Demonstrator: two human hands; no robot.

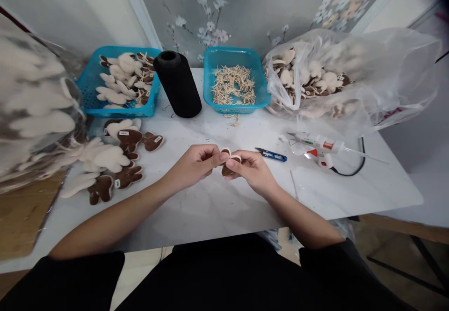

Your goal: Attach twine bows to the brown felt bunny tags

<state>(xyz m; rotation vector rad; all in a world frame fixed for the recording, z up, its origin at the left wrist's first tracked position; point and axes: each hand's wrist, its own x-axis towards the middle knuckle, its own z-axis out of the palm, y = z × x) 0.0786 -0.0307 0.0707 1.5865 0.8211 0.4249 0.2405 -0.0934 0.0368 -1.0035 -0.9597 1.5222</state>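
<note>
Over the middle of the table, my left hand (pixel 200 162) and my right hand (pixel 253 169) come together on a small brown plush piece (pixel 226 170) with a cream edge. Thumbs and fingers of both hands pinch it, and they cover much of its shape. Just right of my right hand lies a pair of blue-handled thread snips (pixel 271 155). Left of my hands, similar plush pieces (pixel 129 140), brown on one side and cream on the other, lie in a loose pile. Some are rabbit-head shaped and carry white labels.
A blue basket (pixel 154 107) of plush pieces stands behind the pile, beside a black thread cone (pixel 178 84). Another blue basket (pixel 264 93) holds short cream cord pieces. Clear bags (pixel 382 77) of plush flank the table. A glue gun (pixel 321 145) with a cord lies at right.
</note>
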